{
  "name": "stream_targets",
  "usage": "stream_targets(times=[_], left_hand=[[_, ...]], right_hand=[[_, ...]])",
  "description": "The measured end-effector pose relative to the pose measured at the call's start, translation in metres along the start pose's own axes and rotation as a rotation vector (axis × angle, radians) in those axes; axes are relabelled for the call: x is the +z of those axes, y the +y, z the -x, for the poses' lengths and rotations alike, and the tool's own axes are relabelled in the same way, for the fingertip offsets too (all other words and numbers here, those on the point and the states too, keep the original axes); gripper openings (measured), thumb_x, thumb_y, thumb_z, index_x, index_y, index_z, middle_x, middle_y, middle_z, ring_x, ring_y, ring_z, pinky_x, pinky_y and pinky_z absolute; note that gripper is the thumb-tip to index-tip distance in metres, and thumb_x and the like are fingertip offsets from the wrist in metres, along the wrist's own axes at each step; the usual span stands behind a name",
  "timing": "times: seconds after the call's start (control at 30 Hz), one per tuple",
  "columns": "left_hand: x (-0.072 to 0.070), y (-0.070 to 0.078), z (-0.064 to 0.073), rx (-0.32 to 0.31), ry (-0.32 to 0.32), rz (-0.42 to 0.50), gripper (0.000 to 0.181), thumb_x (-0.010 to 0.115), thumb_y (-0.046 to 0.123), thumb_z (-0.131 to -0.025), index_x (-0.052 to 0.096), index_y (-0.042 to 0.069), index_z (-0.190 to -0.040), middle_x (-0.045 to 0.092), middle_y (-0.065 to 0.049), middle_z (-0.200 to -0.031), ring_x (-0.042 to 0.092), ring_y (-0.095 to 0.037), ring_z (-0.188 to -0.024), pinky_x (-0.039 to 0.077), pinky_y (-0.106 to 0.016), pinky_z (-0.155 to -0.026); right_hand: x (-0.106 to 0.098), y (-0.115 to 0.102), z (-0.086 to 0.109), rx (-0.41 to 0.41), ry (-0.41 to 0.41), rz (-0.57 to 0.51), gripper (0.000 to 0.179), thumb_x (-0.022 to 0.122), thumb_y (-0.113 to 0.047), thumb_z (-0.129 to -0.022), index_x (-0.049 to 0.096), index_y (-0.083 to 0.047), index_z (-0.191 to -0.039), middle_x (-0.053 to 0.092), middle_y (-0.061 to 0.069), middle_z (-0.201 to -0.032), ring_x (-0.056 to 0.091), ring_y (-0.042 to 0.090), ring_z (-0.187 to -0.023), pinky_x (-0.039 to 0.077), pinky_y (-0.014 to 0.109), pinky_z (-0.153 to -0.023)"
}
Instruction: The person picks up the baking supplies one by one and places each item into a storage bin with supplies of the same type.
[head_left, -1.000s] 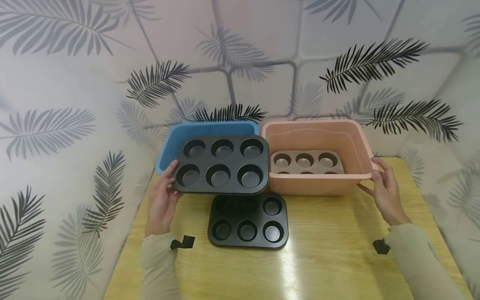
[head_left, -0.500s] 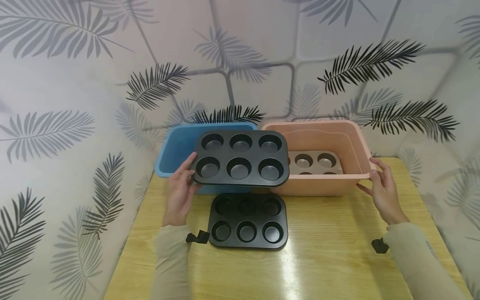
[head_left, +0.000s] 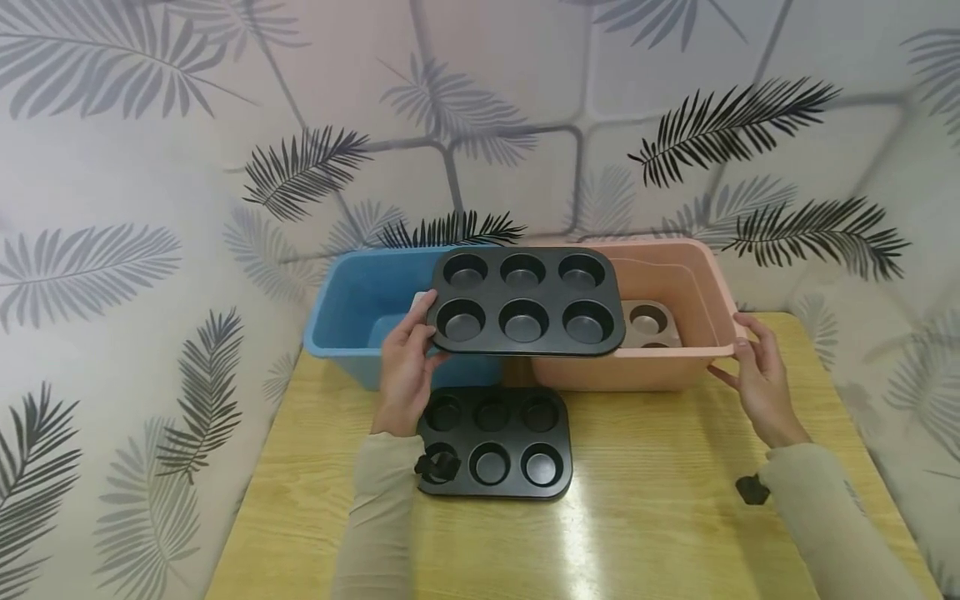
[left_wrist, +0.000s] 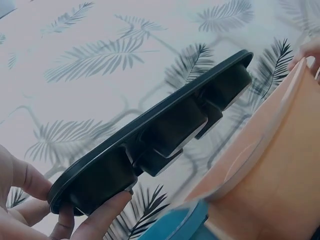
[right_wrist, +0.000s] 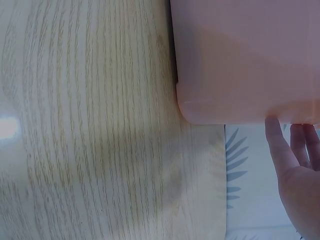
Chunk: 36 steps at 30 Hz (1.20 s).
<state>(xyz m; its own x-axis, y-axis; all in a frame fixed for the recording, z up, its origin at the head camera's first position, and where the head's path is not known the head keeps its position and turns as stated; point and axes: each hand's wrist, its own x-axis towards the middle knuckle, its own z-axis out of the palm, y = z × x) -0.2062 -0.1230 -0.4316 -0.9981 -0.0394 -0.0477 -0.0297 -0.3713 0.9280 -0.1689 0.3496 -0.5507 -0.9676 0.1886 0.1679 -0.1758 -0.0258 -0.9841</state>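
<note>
My left hand [head_left: 405, 362] grips the left end of a dark muffin pan [head_left: 491, 302], thumb on the near corner and fingers beneath. The pan is raised over the inner rims of the two bins, mostly above the pink one. In the left wrist view the pan [left_wrist: 170, 120] tilts, its cup undersides showing. My right hand [head_left: 765, 387] holds the right rim of the pink plastic bin [head_left: 577, 373]. Inside that bin lies a bronze-coloured muffin pan [head_left: 671, 327], partly hidden by the raised one. A second dark muffin pan [head_left: 517, 473] lies on the table below my left wrist.
A blue plastic bin [head_left: 348, 354] stands left of the pink one. A small white patch [head_left: 420, 296] shows behind my left fingers. The wooden table [head_left: 652, 508] meets a leaf-patterned wall covering [head_left: 525, 83] behind the bins.
My left hand has carried the dark muffin pan rightward and a little up, from over the blue bin to mostly over the pink bin. My right hand stays at the pink bin's rim.
</note>
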Motion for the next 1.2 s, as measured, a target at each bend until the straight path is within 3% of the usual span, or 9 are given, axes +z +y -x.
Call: stream_targets(times=[0.5,0.8,0.9,1.0,1.1,1.2], left_hand=[[0.042,-0.02,-0.009,-0.001,-0.044,-0.044,0.054,0.047,0.001,-0.109,0.059,0.017,-0.159,0.048,-0.004,-0.171,0.066,-0.012,-0.103,0.056,-0.028,-0.074],[0.07,-0.031,-0.014,0.001,-0.05,-0.043,0.053,0.048,0.001,-0.109,0.059,0.017,-0.159,0.045,-0.009,-0.171,0.069,-0.016,-0.117,0.062,-0.027,-0.082],[0.08,-0.034,-0.016,-0.004,-0.054,-0.057,0.054,0.047,0.001,-0.109,0.058,0.017,-0.16,0.049,-0.017,-0.16,0.069,-0.016,-0.11,0.06,-0.027,-0.082],[0.089,-0.039,-0.018,-0.017,-0.057,-0.071,0.055,0.047,0.001,-0.109,0.057,0.018,-0.161,0.05,-0.017,-0.159,0.067,-0.015,-0.097,0.058,-0.029,-0.083],[0.098,-0.044,-0.021,-0.032,-0.067,-0.078,0.055,0.047,0.002,-0.11,0.055,0.018,-0.162,0.049,-0.011,-0.164,0.064,-0.013,-0.091,0.055,-0.03,-0.083],[0.106,-0.049,-0.023,-0.05,-0.071,-0.084,0.055,0.047,0.002,-0.11,0.055,0.02,-0.162,0.053,-0.009,-0.149,0.057,-0.013,-0.079,0.051,-0.028,-0.075]], right_hand=[[0.004,-0.001,-0.001,0.012,0.01,0.003,0.051,0.046,-0.029,-0.118,0.038,-0.021,-0.167,0.052,-0.006,-0.137,0.057,0.004,-0.117,0.061,0.015,-0.086],[0.008,0.001,0.001,0.036,0.033,0.03,0.051,0.045,-0.033,-0.118,0.038,-0.024,-0.168,0.05,-0.009,-0.14,0.055,0.008,-0.122,0.061,0.015,-0.087],[0.009,0.001,0.0,0.046,0.051,0.036,0.05,0.045,-0.035,-0.118,0.039,-0.025,-0.167,0.05,-0.01,-0.14,0.056,0.007,-0.123,0.061,0.015,-0.087],[0.008,0.0,0.0,0.054,0.056,0.064,0.05,0.044,-0.038,-0.118,0.038,-0.027,-0.166,0.048,-0.01,-0.142,0.055,0.005,-0.125,0.06,0.014,-0.088],[0.006,-0.001,0.001,0.058,0.057,0.074,0.05,0.043,-0.038,-0.118,0.037,-0.027,-0.167,0.047,-0.01,-0.143,0.055,0.005,-0.127,0.06,0.015,-0.088],[0.004,-0.002,0.003,0.063,0.06,0.074,0.05,0.042,-0.036,-0.118,0.036,-0.027,-0.167,0.046,-0.01,-0.142,0.054,0.005,-0.127,0.06,0.015,-0.088]])
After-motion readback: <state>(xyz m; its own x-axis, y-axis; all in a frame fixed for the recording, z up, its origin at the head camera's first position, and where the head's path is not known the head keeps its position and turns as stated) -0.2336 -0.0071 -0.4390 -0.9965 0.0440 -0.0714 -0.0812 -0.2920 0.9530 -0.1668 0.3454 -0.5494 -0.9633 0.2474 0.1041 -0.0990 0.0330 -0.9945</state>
